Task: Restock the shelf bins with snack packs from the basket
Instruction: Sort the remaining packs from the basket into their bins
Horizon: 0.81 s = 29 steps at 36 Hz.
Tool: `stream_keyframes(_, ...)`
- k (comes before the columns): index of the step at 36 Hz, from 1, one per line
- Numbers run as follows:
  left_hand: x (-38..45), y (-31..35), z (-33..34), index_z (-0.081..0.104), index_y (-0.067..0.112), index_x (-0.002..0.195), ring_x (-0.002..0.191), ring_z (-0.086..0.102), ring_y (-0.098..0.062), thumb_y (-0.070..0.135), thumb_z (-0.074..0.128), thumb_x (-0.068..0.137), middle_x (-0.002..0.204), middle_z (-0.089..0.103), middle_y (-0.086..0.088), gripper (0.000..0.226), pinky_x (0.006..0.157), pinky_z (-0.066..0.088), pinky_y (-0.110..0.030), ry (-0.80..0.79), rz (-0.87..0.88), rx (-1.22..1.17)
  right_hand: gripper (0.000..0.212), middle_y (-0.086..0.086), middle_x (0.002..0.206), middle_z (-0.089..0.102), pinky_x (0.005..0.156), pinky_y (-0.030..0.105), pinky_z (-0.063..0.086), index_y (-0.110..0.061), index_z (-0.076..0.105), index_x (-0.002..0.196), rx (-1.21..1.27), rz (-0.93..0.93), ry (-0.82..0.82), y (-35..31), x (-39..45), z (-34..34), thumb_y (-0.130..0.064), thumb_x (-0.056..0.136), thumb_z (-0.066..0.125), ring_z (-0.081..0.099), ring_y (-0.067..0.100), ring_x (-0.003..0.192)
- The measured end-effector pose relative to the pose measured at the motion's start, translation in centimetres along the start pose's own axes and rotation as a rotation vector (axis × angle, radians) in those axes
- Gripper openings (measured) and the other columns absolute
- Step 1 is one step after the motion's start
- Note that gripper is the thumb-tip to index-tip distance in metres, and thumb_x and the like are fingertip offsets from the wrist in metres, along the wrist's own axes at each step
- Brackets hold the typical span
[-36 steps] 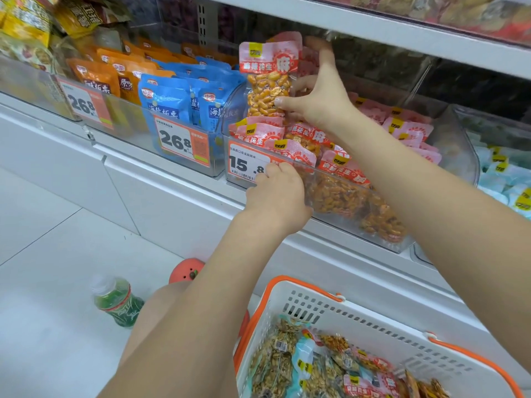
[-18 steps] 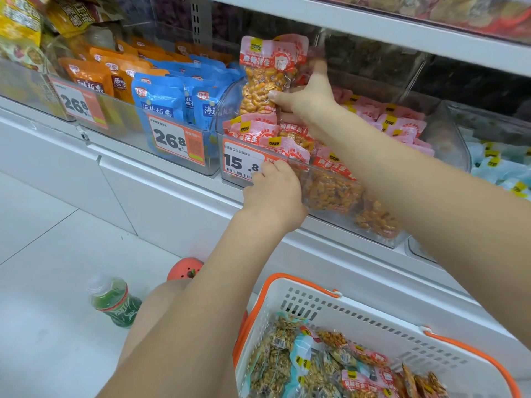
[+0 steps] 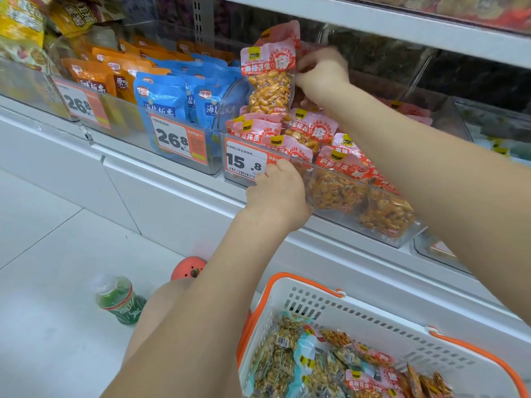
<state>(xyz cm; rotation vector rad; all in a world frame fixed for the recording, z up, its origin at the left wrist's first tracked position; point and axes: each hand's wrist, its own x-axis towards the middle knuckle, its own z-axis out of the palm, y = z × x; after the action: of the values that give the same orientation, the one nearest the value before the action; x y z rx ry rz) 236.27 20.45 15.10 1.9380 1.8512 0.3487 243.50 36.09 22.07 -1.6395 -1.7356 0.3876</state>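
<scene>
Head view: nearest, the basket still holds snack packs, while the left hand stays curled over the front edge of the clear bin. Further in, the right hand has pushed deeper and still pinches the upright peanut pack at the bin's back left, so this pack is nearly placed.

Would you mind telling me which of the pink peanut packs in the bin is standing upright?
The peanut pack that the right hand holds at the bin's back left; the other packs lie flat or slanted in the bin.
</scene>
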Motion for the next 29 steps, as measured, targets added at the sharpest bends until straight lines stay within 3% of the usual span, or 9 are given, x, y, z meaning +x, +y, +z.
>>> stream_keyframes(2, 0.0, 0.1, 0.0, 0.028, 0.000, 0.130, 0.126, 0.037, -0.037, 0.035, 0.067, 0.087, 0.134, 0.037, -0.019, 0.068, 0.098, 0.038, -0.045, 0.001, -0.003, 0.006, 0.012, 0.006, 0.107, 0.066, 0.064, 0.023, 0.057, -0.012, 0.068, 0.095, 0.014, 0.021, 0.035, 0.0, 0.5, -0.2, -0.011, 0.094, 0.057, 0.067, 0.025, 0.079)
stream_keyframes(7, 0.1, 0.3, 0.2, 0.026, -0.002, 0.132, 0.127, 0.037, -0.036, 0.036, 0.066, 0.087, 0.135, 0.037, -0.019, 0.071, 0.097, 0.038, -0.044, 0.011, -0.020, 0.010, 0.015, 0.001, 0.099, 0.064, 0.083, 0.024, 0.051, -0.009, 0.064, 0.101, -0.116, 0.107, -0.005, 1.4, 1.4, 0.8, -0.016, 0.097, 0.051, 0.060, 0.016, 0.094)
stream_keyframes(14, 0.2, 0.7, 0.3, 0.024, -0.004, 0.134, 0.129, 0.035, -0.036, 0.033, 0.065, 0.088, 0.136, 0.035, -0.019, 0.072, 0.099, 0.038, -0.043, 0.013, -0.044, -0.006, 0.024, 0.007, 0.113, 0.063, 0.064, 0.023, 0.048, -0.009, 0.059, 0.117, -0.227, 0.076, -0.106, 1.5, 0.3, 0.1, -0.020, 0.097, 0.053, 0.059, 0.018, 0.089)
stream_keyframes(19, 0.0, 0.7, 0.2, 0.024, -0.003, 0.133, 0.128, 0.036, -0.035, 0.033, 0.066, 0.088, 0.136, 0.035, -0.019, 0.071, 0.098, 0.039, -0.043, 0.006, -0.046, -0.011, 0.038, 0.006, 0.117, 0.064, 0.091, 0.031, 0.052, -0.010, 0.060, 0.118, -0.100, 0.086, -0.143, 1.4, -0.9, -0.4, -0.034, 0.089, 0.067, 0.062, 0.022, 0.106)
stream_keyframes(23, -0.1, 0.5, 0.1, 0.025, -0.003, 0.132, 0.127, 0.037, -0.036, 0.033, 0.066, 0.087, 0.135, 0.036, -0.019, 0.070, 0.099, 0.038, -0.044, 0.006, -0.036, -0.010, 0.063, 0.007, 0.130, 0.056, 0.095, 0.030, 0.048, -0.009, 0.047, 0.128, -0.045, 0.133, 0.012, 2.3, -1.8, -1.2, -0.041, 0.081, 0.074, 0.054, 0.023, 0.120)
stream_keyframes(26, -0.1, 0.5, 0.0, 0.026, -0.002, 0.132, 0.127, 0.037, -0.036, 0.033, 0.066, 0.087, 0.135, 0.037, -0.019, 0.069, 0.099, 0.038, -0.044, 0.002, -0.035, -0.010, 0.051, 0.005, 0.106, 0.066, 0.087, 0.034, 0.054, -0.007, 0.060, 0.114, -0.003, 0.145, 0.115, 2.9, -2.1, -1.5, -0.045, 0.082, 0.072, 0.063, 0.019, 0.100)
stream_keyframes(29, -0.1, 0.6, 0.1, 0.026, -0.002, 0.131, 0.127, 0.036, -0.036, 0.033, 0.066, 0.087, 0.135, 0.036, -0.018, 0.069, 0.099, 0.038, -0.044, 0.003, -0.037, -0.008, 0.043, -0.001, 0.065, 0.056, 0.066, 0.030, 0.050, -0.010, 0.060, 0.074, 0.013, 0.111, 0.068, 2.6, -3.0, -1.2, -0.050, 0.088, 0.063, 0.057, 0.013, 0.064)
